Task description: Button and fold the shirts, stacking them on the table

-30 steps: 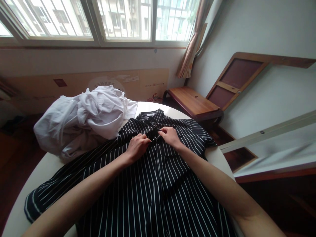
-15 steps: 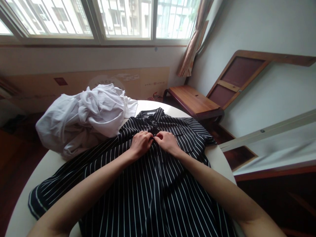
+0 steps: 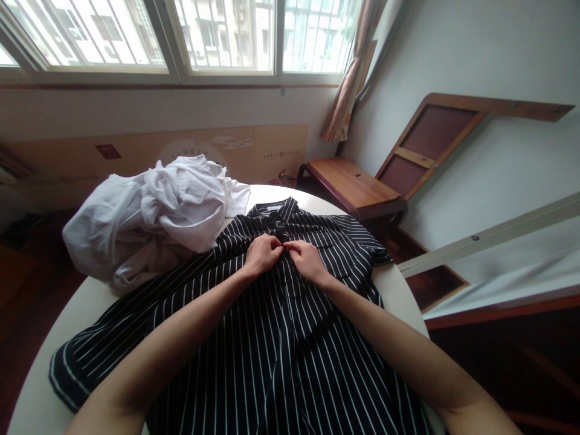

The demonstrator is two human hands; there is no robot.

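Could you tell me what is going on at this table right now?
A person has a black striped shirt spread flat on a round white table. The left hand and right hand meet at the shirt's front just below the collar, fingertips pinching the fabric there. A crumpled white garment lies heaped on the table's far left.

A crumpled white garment point(image 3: 149, 214) lies heaped on the round white table point(image 3: 399, 284), left of the fingers. Beyond them stand a wooden bench point(image 3: 356, 187), a curtain point(image 3: 347, 90) and possibly cardboard panels point(image 3: 267, 151).
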